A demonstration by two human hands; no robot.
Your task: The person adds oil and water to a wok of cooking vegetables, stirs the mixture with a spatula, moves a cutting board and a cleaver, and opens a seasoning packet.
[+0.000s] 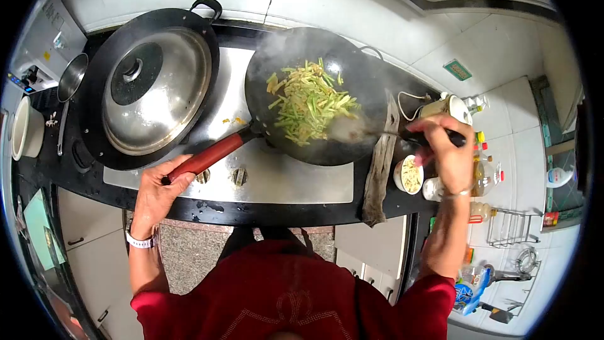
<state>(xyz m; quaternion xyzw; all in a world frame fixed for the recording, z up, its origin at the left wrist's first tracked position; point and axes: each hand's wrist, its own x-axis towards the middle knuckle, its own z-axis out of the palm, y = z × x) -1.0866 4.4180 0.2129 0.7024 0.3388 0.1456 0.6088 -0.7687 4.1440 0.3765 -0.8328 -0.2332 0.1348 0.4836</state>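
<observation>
While my left hand (160, 192) grips the red wok handle (211, 156), my right hand (447, 150) clasps the cooking utensil (391, 133). Both arms (443, 233) extend forward.

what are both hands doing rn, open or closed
Left hand: closed around the red wok handle
Right hand: closed around a black-handled cooking utensil, its tip too blurred to identify

Both forearms reach forward — left hand (165, 187) and right hand (448, 150) closed.
</observation>
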